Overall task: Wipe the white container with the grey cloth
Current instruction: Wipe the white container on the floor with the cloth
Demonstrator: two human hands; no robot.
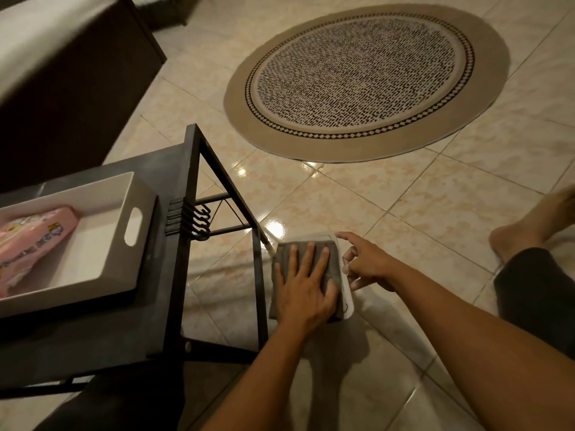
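We wipe the white container (348, 301)
Our flat left hand (303, 287) presses the grey cloth (281, 259), right hand (370, 265) grips the rim; pushing hard could slide it

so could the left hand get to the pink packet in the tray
Probably yes: the tray is open-topped with nothing over the pink packet, but the left hand would have to lift off the grey cloth.

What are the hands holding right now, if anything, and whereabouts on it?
The right hand grips the white container by its right rim. The left hand holds nothing; it presses flat on the grey cloth.
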